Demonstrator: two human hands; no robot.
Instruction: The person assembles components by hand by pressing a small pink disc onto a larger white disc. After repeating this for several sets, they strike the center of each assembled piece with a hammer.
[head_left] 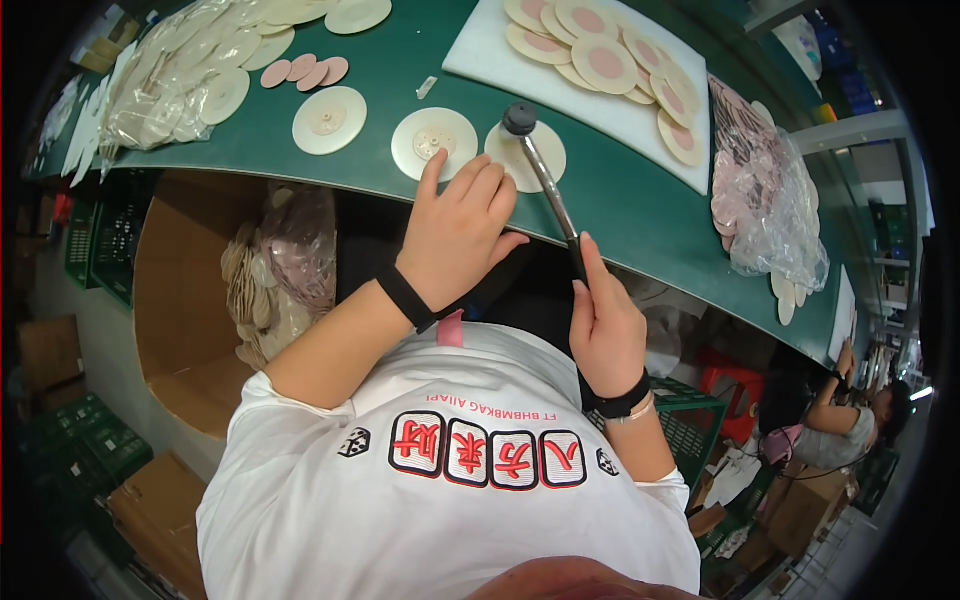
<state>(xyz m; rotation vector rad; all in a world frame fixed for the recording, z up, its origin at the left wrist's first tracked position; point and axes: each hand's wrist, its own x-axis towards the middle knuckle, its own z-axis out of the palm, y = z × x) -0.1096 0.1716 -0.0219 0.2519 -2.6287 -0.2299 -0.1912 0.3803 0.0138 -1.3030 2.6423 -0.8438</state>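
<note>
Step in hand: prob. working the cream discs one at a time w/ the mallet [553, 192]; L hand [457, 225] looks to be steadying or placing, R hand [612, 335] has the tool.
Next move: a tap would call for L fingers clear of the mallet head and the disc flat; judgement only.
Mid disc: nr bench [640, 195] front edge; mid disc [406, 160] lies flat, round, pale cream, w/ small raised dotted centre.
R disc: R disc [549, 160] just beside it, also nr front edge; same cream, centre hidden by mallet head.
L disc: L disc [347, 128] sits apart, a bit L along same edge; centre raised, face up.
L fingers: index tip on mid disc's centre area; other fingers close together, reaching to R disc's rim; thumb spread, nothing clamped.
R fingers: clamped on mallet's dark grip, partly past the front edge.
Mallet: black rounded head, shiny metal shaft, tilted; head over R disc, can't tell if touching.
Far side: pink discs [303, 70] behind L disc; clear bit [427, 87] behind mid disc.
Bench R side: white board [480, 55] w/ pink-centred discs [606, 62]; bagged pink pieces [760, 190] nr R end.
Bench L side: bagged cream discs [165, 105], heaped.
</note>
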